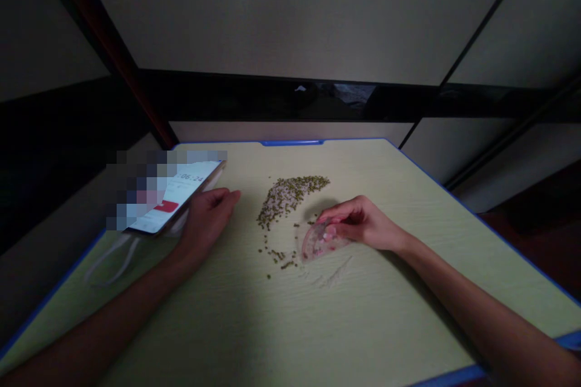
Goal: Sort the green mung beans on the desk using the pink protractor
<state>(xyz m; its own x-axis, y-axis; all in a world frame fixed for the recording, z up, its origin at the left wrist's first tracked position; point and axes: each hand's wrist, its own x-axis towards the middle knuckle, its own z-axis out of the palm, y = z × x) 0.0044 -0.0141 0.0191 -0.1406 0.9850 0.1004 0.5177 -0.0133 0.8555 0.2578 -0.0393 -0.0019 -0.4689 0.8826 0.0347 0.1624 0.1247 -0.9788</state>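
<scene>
My right hand point(365, 224) pinches a clear, pink-tinted protractor point(313, 246), a half-round sheet tilted over the table point(272, 332). A curved pile of small green beans point(290, 198), mixed with pale grains, lies just beyond and to the left of it. Loose beans point(276, 255) are scattered left of the protractor's edge, and a thin streak of pale grains point(336, 272) lies on its near side. My left hand point(206, 217) rests on the table beside the phone, its fingers curled in; nothing shows in them.
A lit phone point(181, 193), partly pixelated, leans at the table's left side, with a white cord point(122, 260) trailing from it. Blue edging point(426, 172) rims the table. Pale cabinet panels point(290, 18) with a dark band stand behind the far edge.
</scene>
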